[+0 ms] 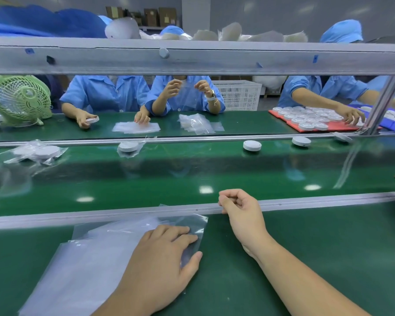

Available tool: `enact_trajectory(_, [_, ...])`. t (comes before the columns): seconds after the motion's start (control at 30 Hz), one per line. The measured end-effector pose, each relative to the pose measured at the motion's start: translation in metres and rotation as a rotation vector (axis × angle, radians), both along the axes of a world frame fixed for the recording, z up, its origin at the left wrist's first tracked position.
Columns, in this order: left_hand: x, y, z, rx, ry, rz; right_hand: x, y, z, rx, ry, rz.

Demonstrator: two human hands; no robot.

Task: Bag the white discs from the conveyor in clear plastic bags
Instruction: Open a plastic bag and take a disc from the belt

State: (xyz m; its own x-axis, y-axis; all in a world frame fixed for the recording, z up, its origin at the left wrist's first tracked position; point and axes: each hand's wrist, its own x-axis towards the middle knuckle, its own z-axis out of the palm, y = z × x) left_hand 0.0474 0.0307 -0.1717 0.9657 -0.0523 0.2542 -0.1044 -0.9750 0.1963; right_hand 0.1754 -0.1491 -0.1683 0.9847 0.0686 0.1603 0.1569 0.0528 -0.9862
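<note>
1. Nearest on the green worktop (306, 247), the left hand (160, 258) lay flat, fingers straight, pressing a stack of clear bags (96, 254).
2. Just beyond, over the metal rail (328, 200), the right hand (240, 208) hovered with fingers curled, holding nothing.
3. Farther off, on the conveyor (192, 174), a bare white disc (252, 145) sat right of a bagged disc (128, 147).

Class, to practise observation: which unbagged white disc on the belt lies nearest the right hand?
The leftmost bare round white plastic disc; the others sit farther right.

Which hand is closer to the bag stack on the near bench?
Left. The left hand rests flat on the bag stack; the right hand is off it, curled over the rail.
</note>
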Motion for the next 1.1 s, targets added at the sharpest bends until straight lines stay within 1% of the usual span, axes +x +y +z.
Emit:
enact_trajectory(0.63, [0.0003,0.0006,-0.0007,-0.008,-0.002,-0.006,-0.0007,-0.0006,0.0006,0.0,-0.016,0.0])
enact_trajectory(1.1, [0.0013,0.0004,-0.0055,0.024,-0.081,0.002,0.0005,-0.0001,-0.0005,-0.002,0.005,-0.009])
